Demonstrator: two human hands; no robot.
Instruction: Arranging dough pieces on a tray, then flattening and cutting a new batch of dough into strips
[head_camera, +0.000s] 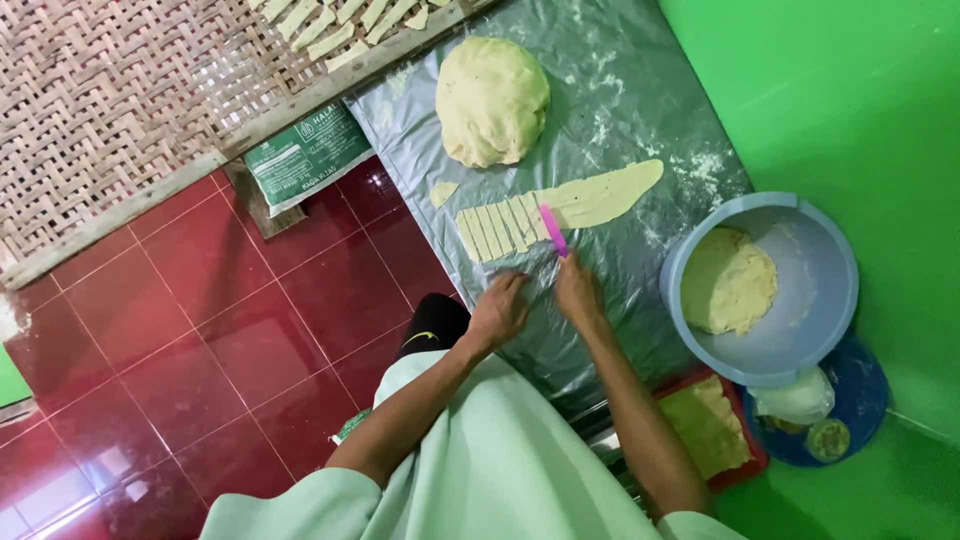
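**Cutting a Dough Strip on Plastic Sheet**

Where the woven bamboo mat (120, 90) meets the red tiled floor (200, 330), lying flat and tilted: a green rectangular package (305, 150) with white print, partly tucked under the grey plastic sheet (620, 90). Further right, on the green floor, a blue bowl (830, 270) holding a yellow dough lump, and just below it a red tray (745, 470) with a flat piece of dough.

Seen from the head camera, both forearms reaching forward from pale green sleeves. Left hand (497, 312) palm down, fingers loosely curled and resting on the sheet, grasping nothing visible. Right hand (578, 292) just beside it, fingers pinched around the lower end of a pink cutter (552, 230).

Cutter blade angled across the rolled dough strip (600, 195), pressing into it where the cut pieces (495, 230) end; uncut length stretching away to the right. Above, well apart from both hands, a large round dough ball (492, 100). More cut strips (340, 25) laid out on the mat.
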